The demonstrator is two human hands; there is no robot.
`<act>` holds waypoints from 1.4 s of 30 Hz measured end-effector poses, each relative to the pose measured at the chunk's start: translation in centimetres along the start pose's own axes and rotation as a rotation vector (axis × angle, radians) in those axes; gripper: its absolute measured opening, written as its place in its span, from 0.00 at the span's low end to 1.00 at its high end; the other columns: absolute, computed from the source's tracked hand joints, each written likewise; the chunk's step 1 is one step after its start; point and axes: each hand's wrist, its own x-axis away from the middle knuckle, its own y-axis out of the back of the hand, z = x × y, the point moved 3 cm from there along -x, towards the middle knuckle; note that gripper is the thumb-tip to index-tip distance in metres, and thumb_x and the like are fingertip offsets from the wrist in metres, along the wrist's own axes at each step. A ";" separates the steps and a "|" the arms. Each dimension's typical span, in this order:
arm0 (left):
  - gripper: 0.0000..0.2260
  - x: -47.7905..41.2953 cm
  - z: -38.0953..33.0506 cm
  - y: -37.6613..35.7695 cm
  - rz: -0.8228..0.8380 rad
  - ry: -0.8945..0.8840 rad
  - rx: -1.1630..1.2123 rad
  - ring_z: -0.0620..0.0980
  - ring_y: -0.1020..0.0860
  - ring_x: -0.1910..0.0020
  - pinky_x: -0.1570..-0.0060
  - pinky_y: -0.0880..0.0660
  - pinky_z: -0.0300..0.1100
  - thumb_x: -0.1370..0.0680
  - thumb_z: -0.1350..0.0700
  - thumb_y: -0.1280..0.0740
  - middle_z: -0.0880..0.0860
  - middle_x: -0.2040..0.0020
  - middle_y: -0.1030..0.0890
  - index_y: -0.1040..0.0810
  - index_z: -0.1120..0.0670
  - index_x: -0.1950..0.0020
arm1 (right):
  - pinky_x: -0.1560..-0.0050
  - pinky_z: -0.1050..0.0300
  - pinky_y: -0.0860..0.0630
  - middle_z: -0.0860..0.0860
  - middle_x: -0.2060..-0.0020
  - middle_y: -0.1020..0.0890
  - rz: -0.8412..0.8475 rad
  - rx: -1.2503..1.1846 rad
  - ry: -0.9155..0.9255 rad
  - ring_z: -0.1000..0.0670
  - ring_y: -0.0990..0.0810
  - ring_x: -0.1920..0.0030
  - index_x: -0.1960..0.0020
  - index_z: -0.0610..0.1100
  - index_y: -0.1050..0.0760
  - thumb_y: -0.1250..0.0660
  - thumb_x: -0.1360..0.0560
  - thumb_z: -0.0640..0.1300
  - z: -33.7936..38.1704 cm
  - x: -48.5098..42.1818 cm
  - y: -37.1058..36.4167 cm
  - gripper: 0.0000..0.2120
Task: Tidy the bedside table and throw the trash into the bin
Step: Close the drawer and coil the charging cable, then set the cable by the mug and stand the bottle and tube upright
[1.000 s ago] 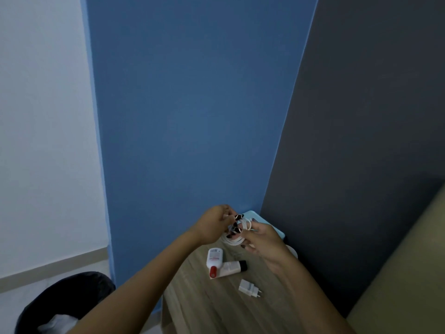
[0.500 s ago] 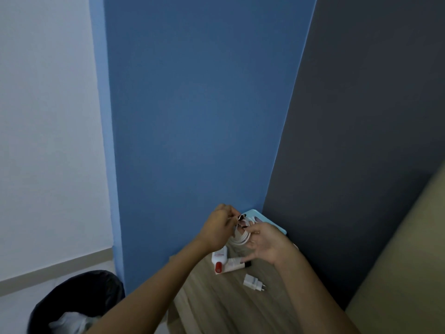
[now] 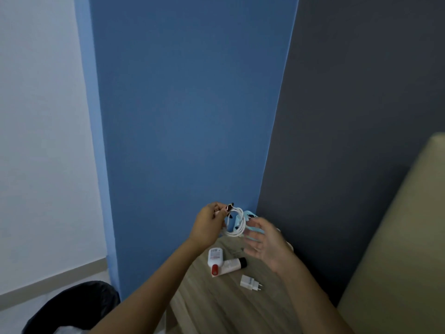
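My left hand (image 3: 207,226) pinches a coiled white cable (image 3: 235,222) and holds it up above the back of the wooden bedside table (image 3: 216,300). Just right of the coil, my right hand (image 3: 267,242) is blurred, with its fingers spread and nothing in it. On the table lie a white bottle with a red cap (image 3: 215,259), a white tube with a black cap (image 3: 232,263) and a white charger plug (image 3: 250,283). A light blue object (image 3: 250,216) sits at the back corner, partly hidden by my hands.
A bin with a black liner (image 3: 74,304) stands on the floor at the lower left, with something white inside. A blue wall and a dark grey wall meet behind the table. A beige headboard (image 3: 397,249) rises at the right.
My right hand has let go of the cable coil and drawn away to the right with fingers spread. The left hand keeps holding the coil. The camera has shifted slightly.
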 end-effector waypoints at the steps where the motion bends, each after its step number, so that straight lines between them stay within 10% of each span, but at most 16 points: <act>1: 0.08 0.0 -0.1 0.0 0.011 0.025 0.030 0.45 0.26 0.69 0.66 0.29 0.34 0.19 0.58 0.39 0.51 0.68 0.24 0.22 0.57 0.54 | 0.40 0.43 0.28 0.46 0.44 0.20 0.018 0.031 0.007 0.44 0.24 0.40 0.44 0.47 0.23 0.36 0.24 0.51 -0.3 0.2 0.1 0.12; 7: 0.10 0.1 -0.3 -1.2 0.020 0.115 0.151 0.45 0.23 0.63 0.68 0.28 0.28 0.19 0.57 0.39 0.50 0.62 0.20 0.21 0.60 0.52 | 0.42 0.52 0.24 0.49 0.46 0.17 0.039 0.134 0.320 0.52 0.20 0.42 0.45 0.50 0.20 0.40 0.22 0.39 0.7 1.5 0.2 0.13; 14: 0.10 0.4 -0.7 -2.6 0.029 0.152 0.187 0.34 0.29 0.78 0.74 0.31 0.28 0.19 0.59 0.39 0.43 0.74 0.26 0.20 0.63 0.50 | 0.57 0.57 0.18 0.47 0.56 0.15 -0.006 0.217 0.474 0.51 0.15 0.56 0.50 0.47 0.20 0.33 0.24 0.34 1.3 1.1 1.3 0.10; 20: 0.17 -0.2 -0.2 -3.5 0.053 0.155 0.238 0.46 0.21 0.47 0.50 0.24 0.40 0.19 0.45 0.44 0.52 0.46 0.19 0.22 0.53 0.40 | 0.57 0.54 0.19 0.45 0.56 0.14 -0.015 0.094 0.417 0.46 0.16 0.53 0.53 0.44 0.19 0.33 0.25 0.33 1.1 -1.1 3.2 0.07; 26: 0.09 -3.4 6.2 -4.2 -0.015 0.155 0.143 0.49 0.20 0.48 0.52 0.24 0.40 0.18 0.56 0.42 0.52 0.49 0.18 0.22 0.54 0.45 | 0.59 0.58 0.18 0.45 0.54 0.14 -0.077 0.010 0.404 0.48 0.15 0.54 0.53 0.43 0.20 0.34 0.24 0.33 1.3 -4.5 5.1 0.07; 35: 0.14 -5.3 20.1 -15.3 0.752 -0.185 -0.607 0.50 0.26 0.38 0.39 0.31 0.38 0.23 0.54 0.34 0.52 0.36 0.24 0.24 0.53 0.37 | 0.59 0.59 0.18 0.43 0.54 0.14 -0.295 -0.064 0.283 0.49 0.14 0.55 0.44 0.38 0.21 0.35 0.24 0.33 -2.4 -11.6 10.1 0.11; 42: 0.26 -6.0 27.3 -20.8 0.995 -0.266 -0.829 0.53 0.32 0.33 0.35 0.33 0.48 0.27 0.46 0.31 0.53 0.31 0.31 0.29 0.52 0.32 | 0.55 0.57 0.18 0.44 0.51 0.14 -0.383 -0.042 0.231 0.47 0.15 0.50 0.42 0.39 0.22 0.34 0.24 0.36 -5.9 -16.0 13.3 0.11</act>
